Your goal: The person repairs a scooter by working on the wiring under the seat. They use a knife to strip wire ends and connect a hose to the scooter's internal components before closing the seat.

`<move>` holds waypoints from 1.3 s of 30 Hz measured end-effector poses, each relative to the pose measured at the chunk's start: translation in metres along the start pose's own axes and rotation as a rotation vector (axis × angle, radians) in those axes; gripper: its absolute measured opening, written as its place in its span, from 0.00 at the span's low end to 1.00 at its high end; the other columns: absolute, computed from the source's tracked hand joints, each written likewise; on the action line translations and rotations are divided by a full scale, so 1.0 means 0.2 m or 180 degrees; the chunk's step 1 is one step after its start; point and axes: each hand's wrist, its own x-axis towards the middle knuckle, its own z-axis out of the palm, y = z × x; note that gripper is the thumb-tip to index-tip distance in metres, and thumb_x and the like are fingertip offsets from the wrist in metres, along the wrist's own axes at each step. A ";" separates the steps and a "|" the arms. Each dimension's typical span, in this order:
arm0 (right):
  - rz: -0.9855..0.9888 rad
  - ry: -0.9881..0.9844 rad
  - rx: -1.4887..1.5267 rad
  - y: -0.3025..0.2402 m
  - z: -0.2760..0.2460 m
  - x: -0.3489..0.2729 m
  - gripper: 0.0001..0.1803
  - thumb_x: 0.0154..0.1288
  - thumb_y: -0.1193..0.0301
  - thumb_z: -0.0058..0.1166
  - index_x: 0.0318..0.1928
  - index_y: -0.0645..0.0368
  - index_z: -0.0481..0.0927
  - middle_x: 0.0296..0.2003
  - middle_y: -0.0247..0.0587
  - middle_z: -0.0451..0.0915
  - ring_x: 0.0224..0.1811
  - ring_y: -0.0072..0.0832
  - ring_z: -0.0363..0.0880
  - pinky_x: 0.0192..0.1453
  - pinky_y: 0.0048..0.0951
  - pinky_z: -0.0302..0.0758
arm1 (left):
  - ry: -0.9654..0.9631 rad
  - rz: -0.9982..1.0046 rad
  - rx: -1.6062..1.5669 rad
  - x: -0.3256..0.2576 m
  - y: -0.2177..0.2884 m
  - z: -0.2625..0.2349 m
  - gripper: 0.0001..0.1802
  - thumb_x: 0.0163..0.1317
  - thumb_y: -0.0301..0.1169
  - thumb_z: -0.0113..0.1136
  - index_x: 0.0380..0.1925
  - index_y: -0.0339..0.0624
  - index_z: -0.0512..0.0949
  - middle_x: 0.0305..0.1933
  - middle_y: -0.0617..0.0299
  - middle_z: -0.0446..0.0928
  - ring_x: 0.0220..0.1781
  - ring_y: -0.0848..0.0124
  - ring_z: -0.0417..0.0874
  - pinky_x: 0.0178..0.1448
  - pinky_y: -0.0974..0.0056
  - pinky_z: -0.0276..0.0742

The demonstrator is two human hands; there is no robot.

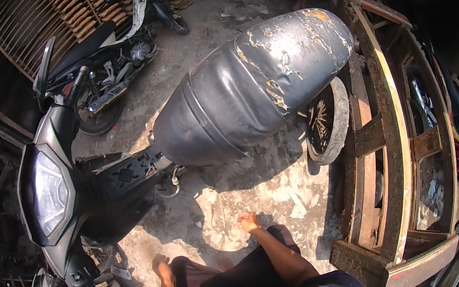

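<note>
In front of me stands a scooter with a grey front panel and headlight [49,195]. Its long black seat [230,99] has a cracked, peeling cover at the far end. My right hand [249,221] is held out over the ground beside my knee, just short of the seat's near side. Its fingers are curled in, and whatever they may hold is too small to make out. Low by my other knee is my left hand [161,266], fingers loosely bent and apart, nothing seen in it. Neither hand touches the scooter.
A second motorbike [109,54] is parked at the far left beside a metal grille [24,44]. On the right a wooden frame [385,155] stands close to the scooter's rear wheel [330,123]. Sunlit, stained concrete [289,179] lies between me and the scooter.
</note>
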 end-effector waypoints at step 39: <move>-0.1298 0.3031 0.1591 -2.45 -1.65 -0.25 0.38 0.67 0.41 0.57 0.48 0.73 0.83 0.49 0.51 0.84 0.48 0.38 0.83 0.56 0.41 0.78 | -0.0476 -0.0804 0.0137 -1.19 0.77 -0.14 0.17 0.74 0.41 0.58 0.53 0.42 0.78 0.44 0.55 0.85 0.41 0.63 0.88 0.40 0.60 0.81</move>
